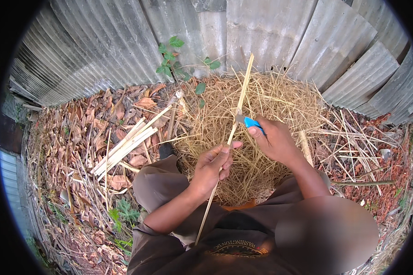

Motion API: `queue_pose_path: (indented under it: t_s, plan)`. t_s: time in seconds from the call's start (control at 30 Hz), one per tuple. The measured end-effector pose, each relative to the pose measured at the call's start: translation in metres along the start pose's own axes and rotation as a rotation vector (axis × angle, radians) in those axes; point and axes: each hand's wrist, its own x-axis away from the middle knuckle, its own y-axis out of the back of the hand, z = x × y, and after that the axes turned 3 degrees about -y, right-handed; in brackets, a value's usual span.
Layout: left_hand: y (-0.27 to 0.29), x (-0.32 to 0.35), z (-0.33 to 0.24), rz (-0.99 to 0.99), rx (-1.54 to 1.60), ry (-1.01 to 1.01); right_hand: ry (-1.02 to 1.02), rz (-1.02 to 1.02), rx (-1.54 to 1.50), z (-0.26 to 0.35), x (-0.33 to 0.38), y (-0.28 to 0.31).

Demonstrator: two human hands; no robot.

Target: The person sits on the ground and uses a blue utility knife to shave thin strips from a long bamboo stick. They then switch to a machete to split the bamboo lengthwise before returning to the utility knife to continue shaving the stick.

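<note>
A long pale bamboo strip (244,89) slants up from my lap, its wider end pointing toward the metal fence. My left hand (211,167) is closed round the strip's narrow lower part, fingers pinching it. In my right hand (274,140) is a utility knife (253,123) with a bright blue handle, gripped in a closed fist. Its short grey blade lies against the strip, above my left hand, where the strip changes from narrow to wide. A heap of thin straw-coloured shavings (280,98) spreads below the strip, between and beyond my knees.
Several split bamboo pieces (128,144) lie stacked on dry leaves (85,133) at the left. Corrugated metal sheets (270,34) wall off the far side, with a small green plant (167,62) before them. Thin sticks (353,146) are scattered at the right.
</note>
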Motion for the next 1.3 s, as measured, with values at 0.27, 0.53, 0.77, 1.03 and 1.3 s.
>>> queue_pose_path:
  t_s: [0.27,0.53,0.77,1.03,1.3]
  plan:
    - [-0.006,0.002,0.003,-0.074,-0.096,-0.020,0.251,-0.018,0.205,0.003,0.001,-0.015]
    - [0.002,-0.002,0.019,-0.057,-0.221,-0.076,0.422,-0.164,0.380,-0.023,-0.013,-0.027]
    - [0.000,-0.013,0.018,-0.050,-0.224,0.047,0.469,-0.213,0.463,-0.056,-0.033,-0.032]
    - [-0.005,-0.032,0.019,-0.062,-0.203,0.144,0.550,-0.264,0.471,-0.095,-0.045,-0.030]
    - [0.002,-0.060,0.026,-0.015,-0.202,0.206,0.314,-0.125,0.553,-0.118,-0.039,-0.033]
